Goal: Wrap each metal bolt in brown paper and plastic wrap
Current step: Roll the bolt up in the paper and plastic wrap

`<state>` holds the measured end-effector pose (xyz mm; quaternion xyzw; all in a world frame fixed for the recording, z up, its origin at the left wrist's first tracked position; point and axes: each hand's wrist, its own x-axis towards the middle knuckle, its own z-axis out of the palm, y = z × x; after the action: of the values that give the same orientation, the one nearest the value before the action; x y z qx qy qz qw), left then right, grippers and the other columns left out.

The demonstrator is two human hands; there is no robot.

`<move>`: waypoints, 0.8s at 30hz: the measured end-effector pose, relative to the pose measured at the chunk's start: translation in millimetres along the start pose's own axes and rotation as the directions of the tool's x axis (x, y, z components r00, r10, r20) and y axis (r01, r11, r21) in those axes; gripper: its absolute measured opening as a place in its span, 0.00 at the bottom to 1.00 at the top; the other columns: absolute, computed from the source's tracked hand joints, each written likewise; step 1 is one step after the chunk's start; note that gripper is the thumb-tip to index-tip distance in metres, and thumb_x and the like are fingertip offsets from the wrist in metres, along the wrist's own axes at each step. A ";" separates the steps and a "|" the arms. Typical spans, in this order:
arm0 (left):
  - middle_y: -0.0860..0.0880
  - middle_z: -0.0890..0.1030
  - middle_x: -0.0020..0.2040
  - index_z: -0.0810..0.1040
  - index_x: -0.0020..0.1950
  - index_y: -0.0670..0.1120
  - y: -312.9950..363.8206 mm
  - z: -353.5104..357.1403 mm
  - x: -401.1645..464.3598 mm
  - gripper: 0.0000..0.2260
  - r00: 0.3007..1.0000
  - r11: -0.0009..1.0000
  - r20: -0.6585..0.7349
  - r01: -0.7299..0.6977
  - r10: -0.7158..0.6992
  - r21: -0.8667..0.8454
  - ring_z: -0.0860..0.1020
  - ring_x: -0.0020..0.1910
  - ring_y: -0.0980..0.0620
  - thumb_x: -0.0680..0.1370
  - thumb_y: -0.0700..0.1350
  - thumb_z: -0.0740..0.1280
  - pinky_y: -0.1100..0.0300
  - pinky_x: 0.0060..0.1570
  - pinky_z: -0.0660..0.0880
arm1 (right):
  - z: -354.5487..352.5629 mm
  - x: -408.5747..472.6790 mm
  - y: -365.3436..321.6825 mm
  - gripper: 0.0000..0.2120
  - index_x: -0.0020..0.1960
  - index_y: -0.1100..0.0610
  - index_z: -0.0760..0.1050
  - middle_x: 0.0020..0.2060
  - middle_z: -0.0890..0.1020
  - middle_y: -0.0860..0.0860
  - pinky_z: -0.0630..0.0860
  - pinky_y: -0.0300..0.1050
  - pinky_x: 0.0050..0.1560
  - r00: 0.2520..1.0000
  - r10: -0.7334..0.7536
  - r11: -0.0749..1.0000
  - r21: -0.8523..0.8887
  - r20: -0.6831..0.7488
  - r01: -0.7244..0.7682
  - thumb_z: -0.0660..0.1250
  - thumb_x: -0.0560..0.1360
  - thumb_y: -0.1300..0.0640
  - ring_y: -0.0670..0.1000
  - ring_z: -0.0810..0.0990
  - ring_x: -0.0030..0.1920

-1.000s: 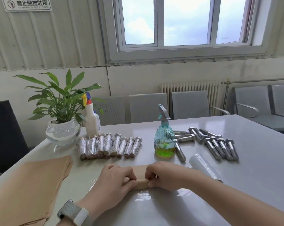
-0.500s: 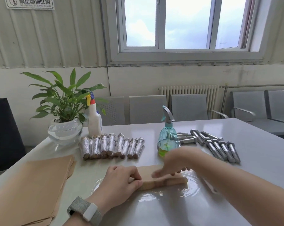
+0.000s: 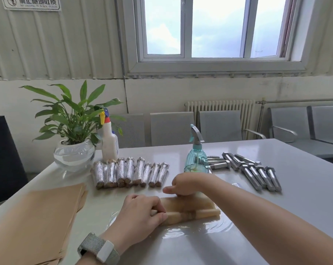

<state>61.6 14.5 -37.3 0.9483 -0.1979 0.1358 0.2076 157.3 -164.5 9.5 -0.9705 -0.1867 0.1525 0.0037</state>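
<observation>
While the paper-wrapped bolt (image 3: pixel 190 212) lies crosswise on a sheet of plastic wrap (image 3: pixel 182 233) on the table (image 3: pixel 305 197), both hands are on it. Curled fingers of the left hand (image 3: pixel 140 213) pinch the roll's left end. Just beyond, the right hand (image 3: pixel 186 183) rests on the far side of the brown roll, thumb stretched left, fingers bent down onto the paper; whether they grasp it or only press cannot be told.

Beyond the left hand sits a row of finished wrapped bolts (image 3: pixel 130 174), shiny and packed side by side. Left of that hand lies a stack of brown paper sheets (image 3: pixel 41 217). Beyond the right hand stands a teal spray bottle (image 3: pixel 196 161), and to the right of it bare metal bolts (image 3: pixel 257 174) lie grouped. A white spray bottle (image 3: pixel 109 144) and a potted plant (image 3: pixel 74 134) stand beyond the wrapped row. A watch (image 3: pixel 98 249) circles the left wrist.
</observation>
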 end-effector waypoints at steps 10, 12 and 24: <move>0.64 0.77 0.38 0.73 0.37 0.62 1.0 -0.3 -2.0 0.07 1.000 1.000 0.007 0.018 -0.018 -0.014 0.70 0.45 0.69 0.74 0.61 0.66 0.63 0.56 0.56 | 9.0 -2.9 0.5 0.29 0.59 0.59 0.76 0.56 0.79 0.56 0.69 0.47 0.47 0.997 -0.062 0.998 -0.012 -0.054 0.061 0.57 0.78 0.35 0.57 0.77 0.55; 0.65 0.76 0.38 0.72 0.37 0.61 1.7 -0.3 -2.3 0.08 1.000 1.000 0.010 0.019 -0.019 -0.007 0.69 0.46 0.68 0.74 0.61 0.66 0.62 0.56 0.56 | 6.7 -4.2 -2.1 0.28 0.55 0.59 0.76 0.51 0.80 0.55 0.68 0.46 0.43 0.994 -0.078 0.997 -0.018 -0.074 0.077 0.59 0.77 0.34 0.55 0.76 0.49; 0.63 0.53 0.76 0.73 0.40 0.62 7.1 -5.8 -4.5 0.07 0.999 0.995 0.011 -0.034 0.033 0.091 0.41 0.76 0.62 0.75 0.62 0.66 0.54 0.74 0.38 | -11.0 -32.2 1.3 0.14 0.44 0.46 0.76 0.39 0.80 0.45 0.80 0.50 0.50 0.997 -0.063 0.994 -0.088 0.046 0.067 0.73 0.64 0.40 0.52 0.81 0.44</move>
<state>53.6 12.6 -31.3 0.9540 -0.2081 0.1437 0.1611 132.5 -176.8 29.4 -0.9595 -0.2250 0.1648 -0.0387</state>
